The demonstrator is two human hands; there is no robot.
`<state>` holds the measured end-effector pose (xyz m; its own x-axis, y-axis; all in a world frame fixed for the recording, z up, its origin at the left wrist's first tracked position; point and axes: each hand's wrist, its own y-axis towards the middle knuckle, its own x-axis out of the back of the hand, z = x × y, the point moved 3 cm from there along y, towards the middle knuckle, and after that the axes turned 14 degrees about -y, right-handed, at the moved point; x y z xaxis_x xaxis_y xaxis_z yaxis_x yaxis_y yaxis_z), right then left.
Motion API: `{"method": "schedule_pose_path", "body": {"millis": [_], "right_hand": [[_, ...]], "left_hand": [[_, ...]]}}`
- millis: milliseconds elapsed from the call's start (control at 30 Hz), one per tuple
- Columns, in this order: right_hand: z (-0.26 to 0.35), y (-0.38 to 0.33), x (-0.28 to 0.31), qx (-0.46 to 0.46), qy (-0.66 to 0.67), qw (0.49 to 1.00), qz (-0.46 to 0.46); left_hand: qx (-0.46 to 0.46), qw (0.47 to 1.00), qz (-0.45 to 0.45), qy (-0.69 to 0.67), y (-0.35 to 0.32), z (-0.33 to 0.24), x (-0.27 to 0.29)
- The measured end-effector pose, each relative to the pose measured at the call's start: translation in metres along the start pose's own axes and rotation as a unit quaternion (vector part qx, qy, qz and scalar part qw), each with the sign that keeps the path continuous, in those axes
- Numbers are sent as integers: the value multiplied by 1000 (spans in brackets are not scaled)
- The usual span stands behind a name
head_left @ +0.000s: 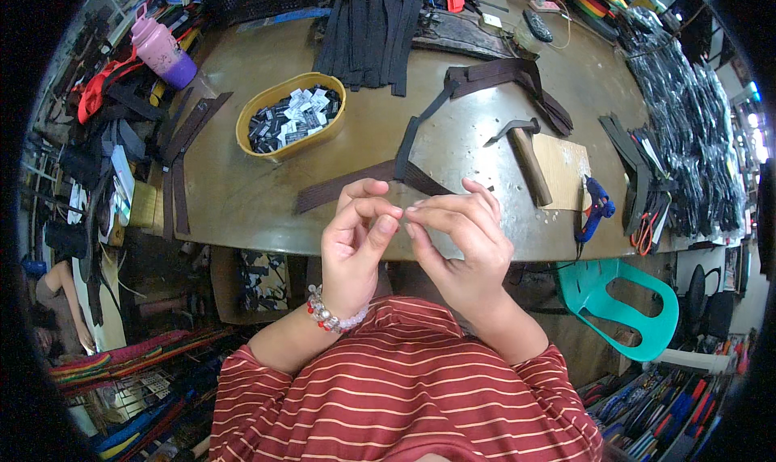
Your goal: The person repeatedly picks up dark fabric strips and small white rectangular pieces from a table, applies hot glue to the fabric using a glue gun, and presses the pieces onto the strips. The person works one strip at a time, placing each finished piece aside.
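My left hand (354,244) and my right hand (461,248) meet fingertip to fingertip just in front of the table's near edge, above my striped red shirt. Both pinch something very small between thumbs and forefingers; I cannot tell what it is. A beaded bracelet (327,315) circles my left wrist. Just beyond my fingers a dark brown strap (347,185) lies flat on the olive table (242,195).
A yellow oval bowl (291,114) of small black and white tags sits left of centre. A hammer (527,151) rests on a wooden board (566,167), with a blue glue gun (596,207) beside it. Black straps (368,29) pile at the back. A teal chair (622,300) stands at the right.
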<state>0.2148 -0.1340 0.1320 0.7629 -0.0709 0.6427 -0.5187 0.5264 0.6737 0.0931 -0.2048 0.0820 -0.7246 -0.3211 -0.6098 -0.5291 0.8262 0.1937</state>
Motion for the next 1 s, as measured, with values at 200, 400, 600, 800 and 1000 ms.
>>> {"method": "schedule_pose_path", "body": {"millis": [200,400,600,800,1000], "right_hand": [[6,3,-3,-5,-1,1000,-27],[6,2,-3,-13,-10,1000,-16],[1,1,-5,-41,24,999,13],[-2,1,-5,-60,42,997,32],[1,0,-6,-85,84,992,33]], "left_hand": [[-50,998,13,44,-3,-3,-3],[-62,997,23,48,-5,-3,-4],[8,1000,10,22,-6,1,-1],[40,999,-14,-12,-7,6,2],[-64,995,16,69,-4,3,5]]}}
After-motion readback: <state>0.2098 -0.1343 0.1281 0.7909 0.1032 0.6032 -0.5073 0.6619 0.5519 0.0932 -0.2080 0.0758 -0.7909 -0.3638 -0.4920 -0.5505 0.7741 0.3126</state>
